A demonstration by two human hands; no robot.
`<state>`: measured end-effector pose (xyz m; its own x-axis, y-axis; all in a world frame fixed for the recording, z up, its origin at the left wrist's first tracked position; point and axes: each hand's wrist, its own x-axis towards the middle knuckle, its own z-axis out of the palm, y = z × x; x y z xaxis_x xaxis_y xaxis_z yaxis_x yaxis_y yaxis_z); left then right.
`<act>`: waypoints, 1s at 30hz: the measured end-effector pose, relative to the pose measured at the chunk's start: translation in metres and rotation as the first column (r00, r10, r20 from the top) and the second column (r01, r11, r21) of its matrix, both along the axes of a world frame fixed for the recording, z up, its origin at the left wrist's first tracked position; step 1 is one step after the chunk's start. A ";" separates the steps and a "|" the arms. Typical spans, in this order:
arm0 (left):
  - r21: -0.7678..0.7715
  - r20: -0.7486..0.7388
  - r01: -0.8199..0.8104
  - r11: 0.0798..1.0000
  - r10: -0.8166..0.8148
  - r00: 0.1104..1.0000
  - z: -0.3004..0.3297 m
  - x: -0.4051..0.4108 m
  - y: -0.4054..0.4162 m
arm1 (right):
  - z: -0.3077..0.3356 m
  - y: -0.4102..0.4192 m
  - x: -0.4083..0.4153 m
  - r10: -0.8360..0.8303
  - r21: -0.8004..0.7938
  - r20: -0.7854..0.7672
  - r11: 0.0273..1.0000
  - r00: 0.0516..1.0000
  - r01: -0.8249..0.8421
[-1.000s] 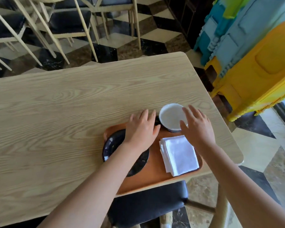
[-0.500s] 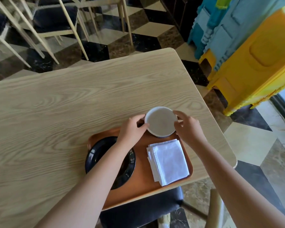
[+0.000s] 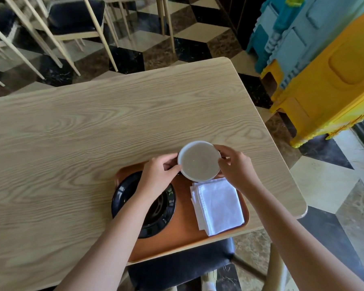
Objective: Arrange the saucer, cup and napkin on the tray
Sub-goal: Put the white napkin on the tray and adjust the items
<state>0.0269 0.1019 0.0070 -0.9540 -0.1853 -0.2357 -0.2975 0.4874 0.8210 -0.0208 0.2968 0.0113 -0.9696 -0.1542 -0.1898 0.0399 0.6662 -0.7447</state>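
Note:
An orange-brown tray point(image 3: 178, 238) lies at the near edge of the wooden table. On its left part sits a black saucer point(image 3: 124, 193), partly covered by my left forearm. A folded white napkin point(image 3: 219, 205) rests on the tray's right part. A white cup point(image 3: 199, 160) is at the tray's far edge, seen from above. My left hand point(image 3: 158, 177) grips the cup's left side and my right hand point(image 3: 234, 166) grips its right side. Whether the cup touches the tray I cannot tell.
The light wooden table point(image 3: 93, 133) stretches left and away. A dark-seated chair point(image 3: 181, 267) is tucked under the near edge. Yellow and blue plastic furniture point(image 3: 328, 66) stands at the right. Wooden chairs point(image 3: 72, 22) stand beyond the table.
Both hands closed in on the white cup from its two sides and now grip it. The view shifted, so the tray sits lower and more to the left.

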 end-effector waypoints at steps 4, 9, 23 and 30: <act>0.001 0.017 -0.023 1.000 0.023 1.000 -0.001 0.003 0.000 | 0.000 -0.001 0.001 0.031 0.020 0.000 0.999 1.000 -0.031; -0.213 -0.076 -0.046 0.976 0.031 0.997 0.002 0.015 0.009 | 0.005 0.005 0.010 0.038 0.021 -0.101 0.999 0.994 -0.036; -0.676 0.010 0.382 0.630 -0.510 0.860 -0.046 0.092 0.090 | -0.048 0.074 0.086 0.625 0.634 -0.121 0.646 0.771 -0.424; -0.687 0.043 0.415 0.596 -0.537 0.842 -0.053 0.094 0.081 | -0.052 0.069 0.087 0.616 0.625 -0.161 0.669 0.771 -0.403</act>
<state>0.1211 0.1830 -0.0458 -0.9616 0.2612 -0.0849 0.2336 0.9404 0.2472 0.0660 0.3656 -0.0412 -0.7789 -0.6214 -0.0848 -0.6050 0.7802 -0.1590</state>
